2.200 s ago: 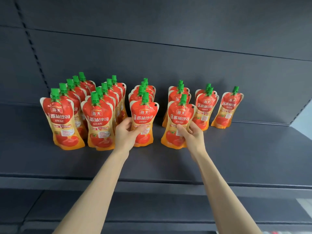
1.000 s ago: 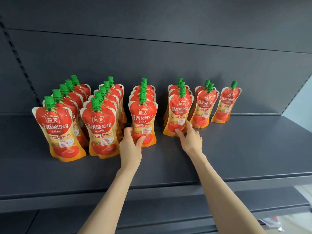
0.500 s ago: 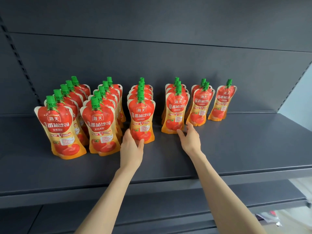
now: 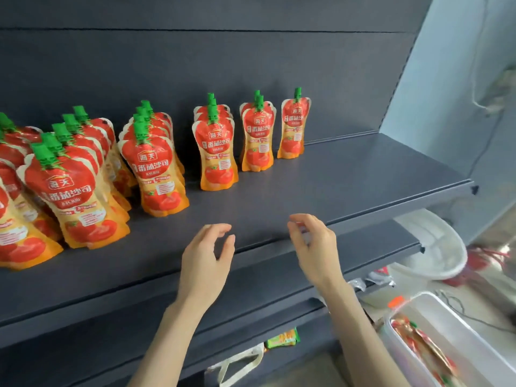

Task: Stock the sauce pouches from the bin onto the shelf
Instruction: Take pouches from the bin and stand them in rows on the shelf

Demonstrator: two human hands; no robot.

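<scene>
Several red and orange sauce pouches [image 4: 216, 152] with green caps stand upright in rows on the dark grey shelf [image 4: 349, 177], filling its left and middle. A single pouch [image 4: 293, 127] stands furthest right. My left hand [image 4: 205, 258] hovers over the shelf's front edge, fingers loosely curled, holding nothing. My right hand [image 4: 314, 247] hovers beside it, also empty and relaxed. Both are well clear of the pouches. A clear plastic bin [image 4: 452, 342] at the lower right holds more pouches [image 4: 421, 347] lying flat.
The right part of the shelf is bare up to its end. A lower shelf [image 4: 279, 291] juts out below. A white basin [image 4: 435, 247] sits at the right, and a cloth bag [image 4: 240, 364] and a green packet [image 4: 282, 337] lie under the shelves.
Both hands have let go of the front pouches and pulled back to the shelf's front edge. The view has swung right and down, bringing the bin into sight.
</scene>
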